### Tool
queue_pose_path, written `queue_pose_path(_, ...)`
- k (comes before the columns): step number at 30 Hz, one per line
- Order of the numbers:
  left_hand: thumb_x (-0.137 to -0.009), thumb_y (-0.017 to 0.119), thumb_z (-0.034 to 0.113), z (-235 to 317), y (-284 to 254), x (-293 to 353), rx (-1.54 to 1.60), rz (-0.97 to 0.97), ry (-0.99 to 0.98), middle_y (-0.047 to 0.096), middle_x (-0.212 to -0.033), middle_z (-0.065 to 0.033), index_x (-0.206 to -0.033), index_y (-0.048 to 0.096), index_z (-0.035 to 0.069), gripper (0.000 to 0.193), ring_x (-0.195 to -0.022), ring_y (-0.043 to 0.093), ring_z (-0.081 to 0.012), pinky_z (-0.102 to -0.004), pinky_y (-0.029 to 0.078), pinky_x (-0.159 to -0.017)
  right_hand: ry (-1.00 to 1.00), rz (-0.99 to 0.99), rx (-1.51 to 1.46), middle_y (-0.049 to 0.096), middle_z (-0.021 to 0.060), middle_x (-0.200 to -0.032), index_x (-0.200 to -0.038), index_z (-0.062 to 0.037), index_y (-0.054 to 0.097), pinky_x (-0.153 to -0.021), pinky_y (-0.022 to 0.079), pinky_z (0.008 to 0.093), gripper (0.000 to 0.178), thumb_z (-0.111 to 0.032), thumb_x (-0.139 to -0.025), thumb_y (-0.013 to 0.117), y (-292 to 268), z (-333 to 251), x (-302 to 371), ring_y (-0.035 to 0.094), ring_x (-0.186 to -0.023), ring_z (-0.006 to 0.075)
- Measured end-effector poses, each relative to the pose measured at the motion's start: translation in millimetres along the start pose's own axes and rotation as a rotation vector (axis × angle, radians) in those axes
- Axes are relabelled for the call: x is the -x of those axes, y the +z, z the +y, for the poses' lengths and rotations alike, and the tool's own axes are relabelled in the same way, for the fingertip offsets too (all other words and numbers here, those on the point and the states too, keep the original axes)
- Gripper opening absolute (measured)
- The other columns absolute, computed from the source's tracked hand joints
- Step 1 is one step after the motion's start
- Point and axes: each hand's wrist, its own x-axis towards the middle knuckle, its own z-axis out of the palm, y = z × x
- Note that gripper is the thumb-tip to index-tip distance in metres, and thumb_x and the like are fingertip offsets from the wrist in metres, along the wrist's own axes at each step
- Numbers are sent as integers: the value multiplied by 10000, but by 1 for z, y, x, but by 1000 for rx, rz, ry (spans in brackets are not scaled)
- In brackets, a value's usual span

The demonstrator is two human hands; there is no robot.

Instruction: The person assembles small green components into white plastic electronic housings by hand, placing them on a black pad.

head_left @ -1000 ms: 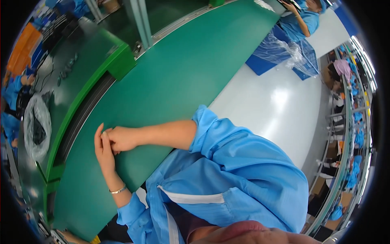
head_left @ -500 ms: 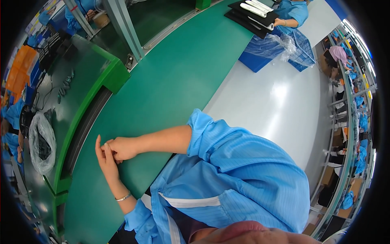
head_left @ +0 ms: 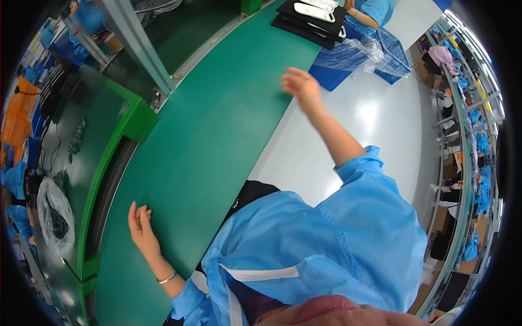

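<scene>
My left hand point(head_left: 144, 231) rests over the near part of the green work surface point(head_left: 217, 108), its fingers apart and nothing in them. My right hand point(head_left: 303, 89) is stretched out to the far right, above that surface's right edge. Its fingers are slightly blurred but look loosely spread, and I see nothing in them. Beyond it lies a stack of black trays point(head_left: 304, 30) with white elongated parts point(head_left: 314, 11) on top. My right hand is apart from the stack.
A co-worker's arm point(head_left: 361, 16) is beside the trays. Below it stand a blue bin with clear plastic film point(head_left: 353, 54) and a blue basket point(head_left: 394, 60). On the left are a green-edged bench point(head_left: 133, 122), a metal post point(head_left: 133, 43) and a plastic bag point(head_left: 54, 217).
My hands were together over the green surface. The right one has swung away, far and to the right, while the left stays near. The co-worker's hand has moved off the tray stack.
</scene>
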Motion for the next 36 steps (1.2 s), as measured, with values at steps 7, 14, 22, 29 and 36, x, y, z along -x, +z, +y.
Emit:
queue_pose_path(7,-944,512,97,-27,11,22,-19,57,-3,598,-1039,-86,-1213,528,-8,290,-911,567,-128,-251,466,-835,225,470,195,497,125,-1260,-1286,-48,473,-980,323,492,698,-494,-785,663,-143,19,-106,458,-1138,222)
queue_pose_path(14,-938,504,62,-41,21,21,-223,152,65,603,-1016,-81,-1100,597,-20,205,-876,571,-123,-242,473,-797,219,539,30,295,177,-1464,-1363,21,355,-1053,213,536,853,-556,-794,622,-116,15,-164,260,-1346,343)
queue_pose_path(22,-928,509,48,-44,7,29,-289,129,102,600,-994,-79,-1067,609,-27,187,-832,566,-121,-235,471,-759,-42,701,-285,591,163,-1120,-1174,46,527,-796,508,403,483,-297,-850,631,-181,29,-176,599,-937,288)
queue_pose_path(29,-919,504,30,-49,-4,46,-280,130,88,594,-983,-72,-1053,617,-22,182,-817,560,-120,-230,467,-748,-321,836,50,607,155,-1045,-1110,55,556,-704,538,379,366,-183,-836,601,-193,30,-148,616,-846,271)
queue_pose_path(36,-919,505,30,-33,-6,68,-368,164,50,598,-987,-74,-1059,619,-19,187,-827,562,-117,-232,469,-753,-154,384,-230,596,210,-1019,-1122,75,455,-729,593,386,257,-2,-878,480,-220,21,-59,658,-849,325)
